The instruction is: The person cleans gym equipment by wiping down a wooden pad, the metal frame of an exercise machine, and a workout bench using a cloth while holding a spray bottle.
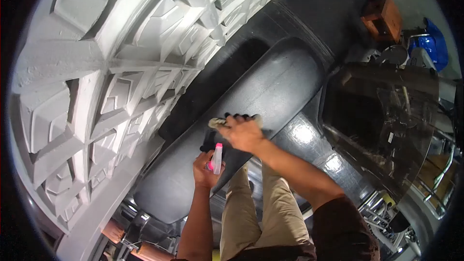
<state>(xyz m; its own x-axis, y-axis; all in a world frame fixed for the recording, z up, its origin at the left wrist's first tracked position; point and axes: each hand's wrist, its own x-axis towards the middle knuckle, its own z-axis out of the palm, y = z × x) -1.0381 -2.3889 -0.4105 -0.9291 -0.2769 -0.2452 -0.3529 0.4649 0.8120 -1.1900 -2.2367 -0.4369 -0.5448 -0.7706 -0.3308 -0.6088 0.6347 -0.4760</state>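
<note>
A long black padded bench (280, 77) with a smooth, shiny surface runs diagonally through the middle of the view. My right hand (241, 133) presses down on it, fingers closed over a crumpled pale cloth (217, 123) that shows at both sides of the hand. Closer to my body, my left hand (204, 170) is wrapped round a small spray bottle (217, 162), whitish with a pink top, held over the bench's near side. Most of the left fingers are hidden behind the bottle.
A white wall with raised geometric relief (92, 96) rises along the left. Dark tinted panels (377, 121) and metal gym-like parts (386, 217) stand at right. Farther back are a wooden box (382, 18) and a blue object (430, 46). Rust-brown rollers (150, 251) lie low at left.
</note>
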